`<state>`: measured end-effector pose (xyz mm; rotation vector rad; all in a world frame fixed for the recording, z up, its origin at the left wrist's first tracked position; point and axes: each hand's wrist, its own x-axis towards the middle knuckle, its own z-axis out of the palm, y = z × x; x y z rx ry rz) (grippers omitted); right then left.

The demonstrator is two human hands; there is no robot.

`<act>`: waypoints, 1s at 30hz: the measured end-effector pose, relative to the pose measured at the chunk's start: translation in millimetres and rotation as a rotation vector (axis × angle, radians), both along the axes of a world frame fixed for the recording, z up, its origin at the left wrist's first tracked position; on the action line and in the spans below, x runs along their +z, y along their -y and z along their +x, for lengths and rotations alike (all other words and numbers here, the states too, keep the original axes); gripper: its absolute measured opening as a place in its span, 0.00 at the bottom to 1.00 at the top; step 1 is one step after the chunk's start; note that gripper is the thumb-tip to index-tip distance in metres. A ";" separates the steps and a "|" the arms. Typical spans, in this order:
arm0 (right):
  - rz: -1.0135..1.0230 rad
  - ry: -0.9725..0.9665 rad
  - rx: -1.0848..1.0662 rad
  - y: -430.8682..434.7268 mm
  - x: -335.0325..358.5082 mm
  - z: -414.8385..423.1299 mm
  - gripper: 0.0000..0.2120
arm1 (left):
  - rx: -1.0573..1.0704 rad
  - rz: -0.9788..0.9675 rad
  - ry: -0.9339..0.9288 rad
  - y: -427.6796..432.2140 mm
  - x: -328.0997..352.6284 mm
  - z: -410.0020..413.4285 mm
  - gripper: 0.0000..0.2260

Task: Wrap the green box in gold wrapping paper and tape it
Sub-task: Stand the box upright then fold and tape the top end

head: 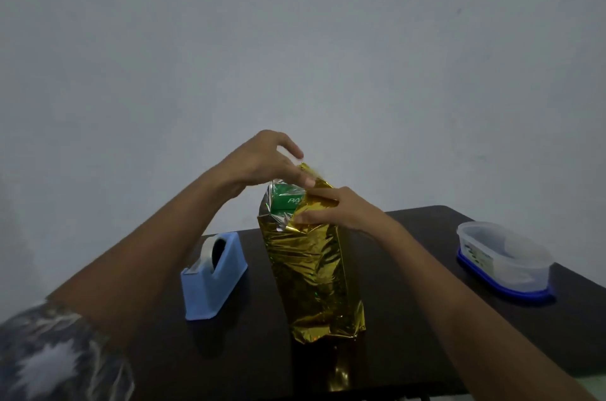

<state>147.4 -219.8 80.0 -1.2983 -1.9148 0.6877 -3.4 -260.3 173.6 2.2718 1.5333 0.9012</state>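
The green box stands upright on the dark table, its sides covered in gold wrapping paper. Only its top end shows through the open paper. My left hand hovers over the top, fingers extended, touching the raised gold flap with a small pale piece of tape at its fingertips. My right hand presses a folded flap of paper flat against the top right of the box. A blue tape dispenser with a white roll sits left of the box.
A clear plastic container with a blue lid under it stands at the table's right side. A plain grey wall lies behind the table. The table's near edge runs along the bottom of the view.
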 end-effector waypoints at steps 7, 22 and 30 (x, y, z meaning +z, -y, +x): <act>0.013 -0.010 -0.001 -9.2 -4.7 -1.6 0.60 | -0.101 -0.142 -0.310 -21.8 13.7 1.7 0.06; 0.032 0.014 0.007 -8.2 -5.3 -1.6 0.61 | -0.096 -0.197 -0.538 -44.9 10.5 10.8 0.08; 0.019 -0.011 0.010 -9.7 -6.5 0.2 0.57 | -0.075 -0.228 -0.586 -53.6 5.8 14.8 0.07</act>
